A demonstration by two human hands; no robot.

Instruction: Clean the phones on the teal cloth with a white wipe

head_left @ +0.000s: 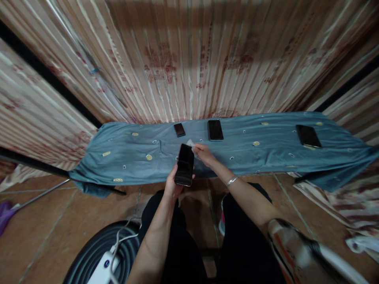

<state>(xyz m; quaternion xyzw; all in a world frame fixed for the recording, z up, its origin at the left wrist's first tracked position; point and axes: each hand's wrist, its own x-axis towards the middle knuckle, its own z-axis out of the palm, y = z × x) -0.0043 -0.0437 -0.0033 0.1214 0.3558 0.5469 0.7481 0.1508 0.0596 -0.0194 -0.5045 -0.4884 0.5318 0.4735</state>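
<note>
- Left hand [173,185] grips a large black phone [184,167], screen up, above the near edge of the tabletop [136,167].
- Right hand [204,154], silver bracelet [232,181] on its wrist, pinches a white wipe [190,142] between its fingers at the phone's upper right edge.
- Beyond, on patterned blue cloth [166,148]: a small phone [179,129] and a tablet [215,130].
- Far right: another dark device [308,136].

The phone [184,167] looks glossy (glass-like), the cover [275,146] creased cloth.

place: likely home corner | floral curtains [189,59] | patterned cloth [133,150] | tiled floor [53,236]
</note>
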